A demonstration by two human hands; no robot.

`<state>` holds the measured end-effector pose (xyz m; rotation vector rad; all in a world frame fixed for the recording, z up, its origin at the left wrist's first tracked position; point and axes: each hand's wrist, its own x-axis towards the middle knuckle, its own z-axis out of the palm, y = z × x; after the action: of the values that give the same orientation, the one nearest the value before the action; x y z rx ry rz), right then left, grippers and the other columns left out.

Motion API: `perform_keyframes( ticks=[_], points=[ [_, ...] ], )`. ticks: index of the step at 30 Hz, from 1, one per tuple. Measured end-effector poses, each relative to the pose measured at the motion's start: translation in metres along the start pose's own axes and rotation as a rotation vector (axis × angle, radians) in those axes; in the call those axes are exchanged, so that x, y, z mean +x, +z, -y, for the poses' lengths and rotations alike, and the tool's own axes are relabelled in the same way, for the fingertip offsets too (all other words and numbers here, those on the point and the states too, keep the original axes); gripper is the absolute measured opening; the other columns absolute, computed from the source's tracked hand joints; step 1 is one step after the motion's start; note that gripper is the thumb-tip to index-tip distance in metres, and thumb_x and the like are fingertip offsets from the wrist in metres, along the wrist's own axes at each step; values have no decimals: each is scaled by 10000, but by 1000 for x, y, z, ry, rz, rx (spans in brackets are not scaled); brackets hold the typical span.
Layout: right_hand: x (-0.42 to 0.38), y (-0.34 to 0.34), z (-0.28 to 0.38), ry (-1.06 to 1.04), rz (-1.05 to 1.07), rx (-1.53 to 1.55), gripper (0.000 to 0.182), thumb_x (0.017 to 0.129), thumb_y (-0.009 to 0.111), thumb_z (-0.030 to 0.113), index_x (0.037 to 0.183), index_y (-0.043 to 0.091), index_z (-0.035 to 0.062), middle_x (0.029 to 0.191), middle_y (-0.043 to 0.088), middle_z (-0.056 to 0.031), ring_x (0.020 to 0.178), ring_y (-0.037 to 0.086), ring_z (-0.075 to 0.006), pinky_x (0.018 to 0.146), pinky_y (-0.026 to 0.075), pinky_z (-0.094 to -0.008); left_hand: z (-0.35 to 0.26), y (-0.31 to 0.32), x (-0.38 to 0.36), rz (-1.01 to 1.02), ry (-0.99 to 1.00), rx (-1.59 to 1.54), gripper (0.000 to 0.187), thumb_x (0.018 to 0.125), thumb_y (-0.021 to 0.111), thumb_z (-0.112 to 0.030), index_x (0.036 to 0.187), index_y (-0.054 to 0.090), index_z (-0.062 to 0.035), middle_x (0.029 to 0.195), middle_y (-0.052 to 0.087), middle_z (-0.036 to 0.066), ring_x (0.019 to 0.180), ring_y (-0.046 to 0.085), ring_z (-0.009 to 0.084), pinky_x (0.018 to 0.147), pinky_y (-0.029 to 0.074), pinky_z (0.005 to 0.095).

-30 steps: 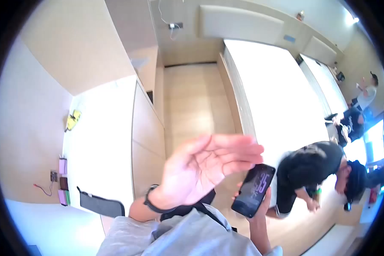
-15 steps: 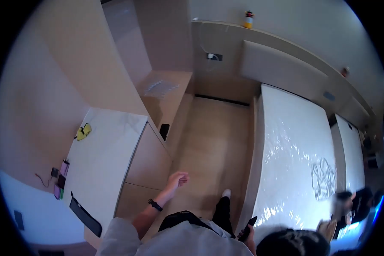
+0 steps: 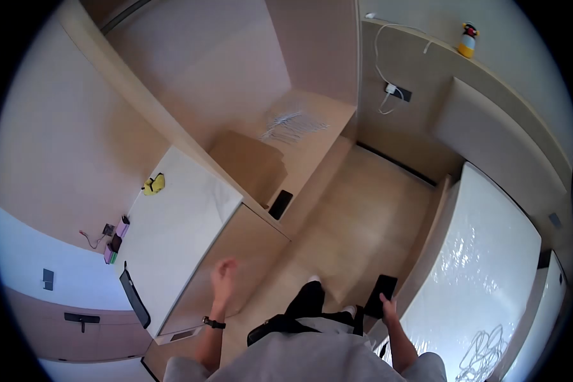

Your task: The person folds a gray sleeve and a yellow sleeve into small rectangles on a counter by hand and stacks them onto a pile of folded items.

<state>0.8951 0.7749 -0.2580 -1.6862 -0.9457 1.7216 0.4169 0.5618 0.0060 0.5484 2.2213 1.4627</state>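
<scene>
The right hand (image 3: 388, 307) grips a dark phone (image 3: 379, 294), thumb on its face; the phone lies in that hand, reaching up beyond it, between the person's legs and a plastic-covered mattress (image 3: 484, 248). The left hand (image 3: 224, 279) (a watch (image 3: 214, 323) on its wrist) is apart from the phone, beside a white-topped cabinet (image 3: 178, 223), too blurred to tell whether its fingers are spread or closed.
</scene>
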Motion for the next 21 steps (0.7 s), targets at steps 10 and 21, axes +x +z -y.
perform_keyframes(
  ticks=[10, 21],
  points=[
    [157, 265, 81, 130, 121, -182, 355, 917, 714, 215, 1165, 668, -35, 1011, 730, -127, 888, 691, -227, 813, 541, -377, -215, 72, 203, -629, 688, 290, 833, 907, 677, -112, 1578, 188, -52, 1633, 202, 147, 1514, 188, 327, 1217, 155, 502],
    [346, 537, 79, 13, 24, -416, 342, 863, 758, 258, 1110, 714, 26, 1024, 733, -208, 961, 702, -355, 862, 525, -416, -172, 38, 251, -855, 1050, 1214, 254, 943, 472, 75, 1143, 622, 33, 1375, 489, 188, 973, 643, 234, 699, 567, 277]
  ],
)
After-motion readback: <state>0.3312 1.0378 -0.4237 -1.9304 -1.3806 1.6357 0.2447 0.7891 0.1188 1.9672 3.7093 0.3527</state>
